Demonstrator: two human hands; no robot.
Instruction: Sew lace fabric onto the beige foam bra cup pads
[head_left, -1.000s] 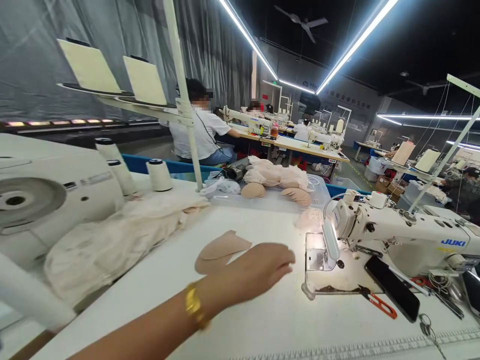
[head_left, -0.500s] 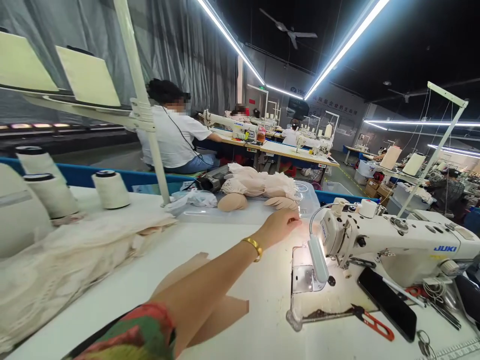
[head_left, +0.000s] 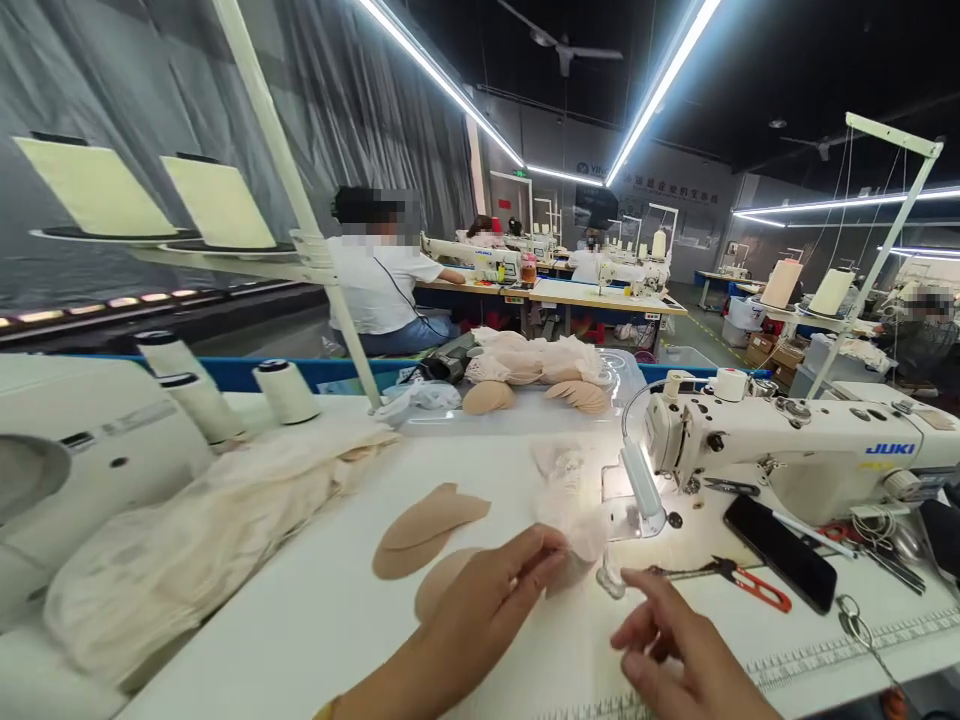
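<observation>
My left hand [head_left: 499, 590] pinches the edge of a sheer pale lace piece [head_left: 574, 500], which is blurred over the white table [head_left: 300, 600]. To the right, my right hand [head_left: 667, 640] has its fingers apart and nothing in it, near the metal corner of the machine bed. Flat beige pads [head_left: 427, 530] lie left of my left hand, one partly behind it. Beyond, a clear plastic lid [head_left: 630, 385] bears a lace pile [head_left: 532, 358], a round beige stack [head_left: 487, 397] and a fanned beige stack [head_left: 581, 396].
A white sewing machine [head_left: 810, 435] with a lit lamp [head_left: 641, 475] stands right. Near it lie a black phone [head_left: 780, 550], orange-handled snips [head_left: 757, 588] and a ruler [head_left: 862, 640]. Cream fabric [head_left: 202, 530] and thread cones [head_left: 285, 392] are left. A person [head_left: 382, 280] sits beyond.
My left hand has come back from the fanned stack and now holds the lace piece. My right hand has entered from the bottom. The view has shifted left.
</observation>
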